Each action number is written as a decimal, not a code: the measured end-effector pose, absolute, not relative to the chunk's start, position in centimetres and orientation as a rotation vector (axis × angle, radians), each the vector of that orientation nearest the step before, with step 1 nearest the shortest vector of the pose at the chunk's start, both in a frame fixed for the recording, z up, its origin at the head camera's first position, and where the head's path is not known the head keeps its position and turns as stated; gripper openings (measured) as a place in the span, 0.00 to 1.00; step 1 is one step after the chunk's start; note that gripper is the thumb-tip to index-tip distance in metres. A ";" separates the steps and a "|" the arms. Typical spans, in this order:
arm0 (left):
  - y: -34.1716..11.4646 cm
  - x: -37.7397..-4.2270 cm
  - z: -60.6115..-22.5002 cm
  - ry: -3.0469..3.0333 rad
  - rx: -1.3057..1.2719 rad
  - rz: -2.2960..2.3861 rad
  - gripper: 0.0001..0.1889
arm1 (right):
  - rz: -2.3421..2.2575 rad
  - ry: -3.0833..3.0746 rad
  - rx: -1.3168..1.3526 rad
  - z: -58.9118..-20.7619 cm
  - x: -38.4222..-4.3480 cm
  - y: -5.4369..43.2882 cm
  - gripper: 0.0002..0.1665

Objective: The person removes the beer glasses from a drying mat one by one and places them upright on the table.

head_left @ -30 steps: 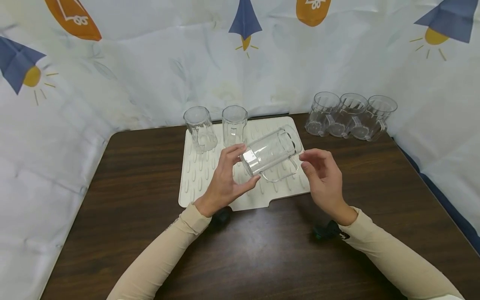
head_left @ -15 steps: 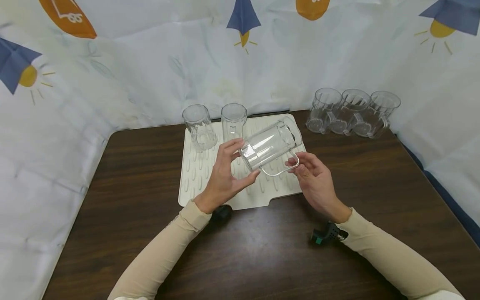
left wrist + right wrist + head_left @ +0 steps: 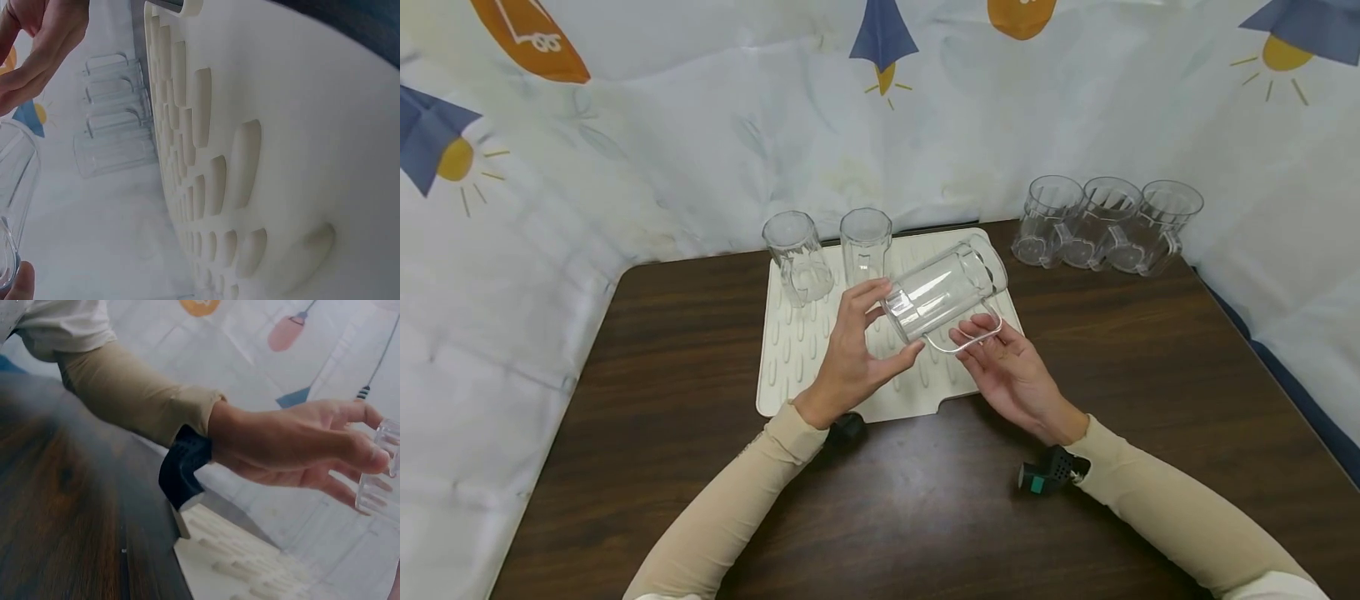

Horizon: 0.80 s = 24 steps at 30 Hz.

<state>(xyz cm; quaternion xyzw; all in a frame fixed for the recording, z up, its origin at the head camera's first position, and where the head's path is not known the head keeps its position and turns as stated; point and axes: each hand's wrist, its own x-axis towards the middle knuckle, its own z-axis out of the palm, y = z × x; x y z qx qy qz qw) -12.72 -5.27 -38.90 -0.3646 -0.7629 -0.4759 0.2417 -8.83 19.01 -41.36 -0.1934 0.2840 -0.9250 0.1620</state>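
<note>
A clear glass mug (image 3: 942,287) is held in the air over a white drying mat (image 3: 782,371), tilted, with its mouth up and to the right. My left hand (image 3: 852,354) grips it round the base end, thumb below and fingers above. The right wrist view shows the left hand (image 3: 306,447) with the base end of the mug (image 3: 381,484) between thumb and fingers. By the mug's handle is my right hand (image 3: 1011,375), its fingers loosely extended behind the handle; whether they touch it I cannot tell. In the left wrist view, the right hand (image 3: 47,53) appears at upper left.
Two glass mugs, one at left (image 3: 801,258) and one beside it (image 3: 865,250), stand at the mat's back left. Three more mugs (image 3: 1101,225) stand in a row at the table's back right. A printed white curtain (image 3: 700,167) borders the dark wooden table (image 3: 925,517).
My right hand has moved left, from beside the mug's mouth to the handle, and its fingers have straightened. The left hand keeps its grip, and the mug has barely moved.
</note>
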 end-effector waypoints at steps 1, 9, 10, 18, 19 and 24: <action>-5.2 -12.7 -38.9 -2.086 -0.992 -1.305 0.41 | -2.645 0.774 -0.547 -41.3 -8.8 19.0 0.15; -5.0 -12.6 -39.0 -2.084 -0.969 -1.344 0.42 | -2.676 0.521 -0.592 -41.3 -8.7 18.5 0.17; -5.0 -12.6 -39.1 -2.083 -0.967 -1.355 0.42 | -2.677 0.510 -0.601 -41.2 -8.7 18.4 0.17; -5.0 -12.6 -38.9 -2.091 -0.949 -1.394 0.42 | -2.684 0.455 -0.622 -40.8 -8.8 18.1 0.19; -4.9 -12.6 -38.9 -2.091 -0.949 -1.397 0.42 | -2.683 0.447 -0.624 -40.7 -8.8 18.0 0.19; -4.9 -12.8 -38.7 -2.089 -0.959 -1.413 0.43 | -2.684 0.391 -0.655 -40.2 -8.7 17.7 0.18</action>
